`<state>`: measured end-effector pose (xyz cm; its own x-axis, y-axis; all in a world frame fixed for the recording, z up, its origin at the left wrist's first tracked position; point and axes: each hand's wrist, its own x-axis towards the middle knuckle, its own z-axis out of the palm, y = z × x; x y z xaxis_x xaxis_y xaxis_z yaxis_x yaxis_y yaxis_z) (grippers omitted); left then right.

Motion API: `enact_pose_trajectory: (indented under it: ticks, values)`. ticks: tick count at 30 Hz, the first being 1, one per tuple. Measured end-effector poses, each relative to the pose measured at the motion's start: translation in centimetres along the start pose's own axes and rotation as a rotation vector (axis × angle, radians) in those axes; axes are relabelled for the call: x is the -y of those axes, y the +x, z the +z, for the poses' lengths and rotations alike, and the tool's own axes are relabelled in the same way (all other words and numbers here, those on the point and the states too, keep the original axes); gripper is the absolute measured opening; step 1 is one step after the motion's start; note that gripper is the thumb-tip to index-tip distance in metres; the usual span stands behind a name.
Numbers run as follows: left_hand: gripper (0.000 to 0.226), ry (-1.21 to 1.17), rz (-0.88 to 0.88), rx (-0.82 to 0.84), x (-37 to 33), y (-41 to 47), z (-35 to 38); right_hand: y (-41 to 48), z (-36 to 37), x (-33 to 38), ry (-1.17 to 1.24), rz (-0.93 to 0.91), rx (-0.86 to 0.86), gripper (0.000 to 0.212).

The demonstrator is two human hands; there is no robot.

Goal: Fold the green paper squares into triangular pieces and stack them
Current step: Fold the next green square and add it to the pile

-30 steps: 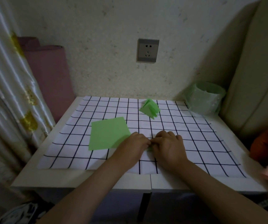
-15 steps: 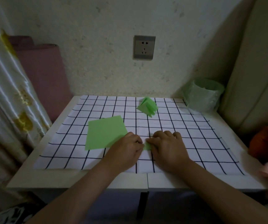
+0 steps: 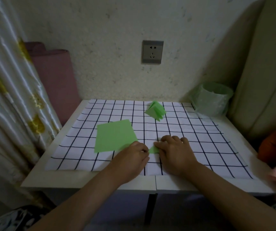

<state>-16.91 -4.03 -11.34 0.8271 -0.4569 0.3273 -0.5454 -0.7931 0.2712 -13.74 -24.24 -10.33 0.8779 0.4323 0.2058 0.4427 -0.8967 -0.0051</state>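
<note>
1. Judging the piece (image 3: 153, 149) to be thin, light paper: bending easily, holding a crease, sliding on the cloth (image 3: 200, 147) unless pinned, tearing if tugged.
2. Judging the best hold to be at corners and edges, pinning it flat with fingertips while running along the fold, not lifting it by the middle.
3. Seeing it only as a small pale-green wedge between the hands, lying flat on the cloth toward the near edge, with the rest hiding under the right hand.
4. Laying the right hand (image 3: 175, 152) palm-down over the piece, fingers fairly flat, seemingly pressing rather than gripping.
5. Meeting the piece's left tip with the left hand (image 3: 134, 157), fingers curling under and hiding the tips; not telling whether pinching the paper or only touching it.
6. Noting the square (image 3: 114, 135) lying flat just left of the left hand, same green, unfolded.
7. Noting the stack (image 3: 155, 110) of folded triangles sitting well back toward the wall, fanning open slightly.
</note>
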Motion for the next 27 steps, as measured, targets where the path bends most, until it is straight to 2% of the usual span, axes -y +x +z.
enact_pose_trajectory:
  ticks: [4,6,12,15,19,23,27]
  values:
    - [0.047,0.045,-0.003,0.032,-0.6,0.3,0.4,-0.6,-0.2,0.2,0.031,-0.062,0.062,0.056]
    - [0.041,0.040,-0.034,0.034,-0.8,0.6,0.2,-0.8,-0.3,0.3,0.032,-0.088,0.083,0.063]
    - [0.038,0.176,0.018,0.075,-1.5,1.0,-0.2,-1.6,0.2,0.0,0.059,-0.128,-0.007,0.046]
    - [0.033,0.139,0.026,0.067,-1.7,1.3,-0.1,-1.9,0.2,-0.1,0.082,-0.161,-0.081,0.033]
    - [0.032,0.138,0.013,0.090,-1.8,1.7,0.4,-2.3,0.0,-0.1,0.048,-0.185,-0.151,0.033]
    - [0.033,0.147,0.020,0.110,-2.1,1.5,-0.1,-2.4,-0.3,-0.8,0.023,-0.105,-0.195,0.034]
    - [0.040,0.199,0.017,0.128,-2.1,1.3,0.0,-2.9,-1.0,-1.6,-0.093,-0.072,-0.150,0.038]
